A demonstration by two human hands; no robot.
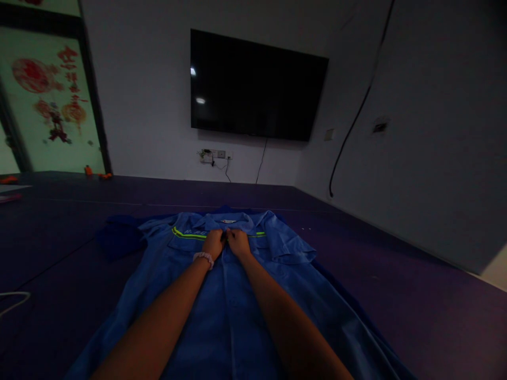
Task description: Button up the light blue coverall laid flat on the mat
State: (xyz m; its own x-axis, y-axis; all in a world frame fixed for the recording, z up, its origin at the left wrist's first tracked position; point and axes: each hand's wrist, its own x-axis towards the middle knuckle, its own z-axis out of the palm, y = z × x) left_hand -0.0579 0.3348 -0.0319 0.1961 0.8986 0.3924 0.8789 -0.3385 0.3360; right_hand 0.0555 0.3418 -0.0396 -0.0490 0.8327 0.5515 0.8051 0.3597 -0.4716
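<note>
A blue short-sleeved work shirt [253,295] lies spread out, front side up, its collar at the far end and a yellow-green stripe across the chest. Both of my hands meet at its front placket, just below the collar. My left hand [214,244], with a pale scrunchie [204,257] on the wrist, is closed on the left side of the placket. Beside it, nearly touching, my right hand [238,243] pinches the cloth at the same spot. The fingertips and any button between them are too dark to make out. Darker blue cloth [121,237] shows beneath the shirt.
The shirt lies on a dark purple surface [396,274]. A wall-mounted television [257,87] hangs ahead above sockets [219,154] with cables. Several orange items [105,176] are near the door [47,105] at left. A white cable [16,293] lies at the left edge.
</note>
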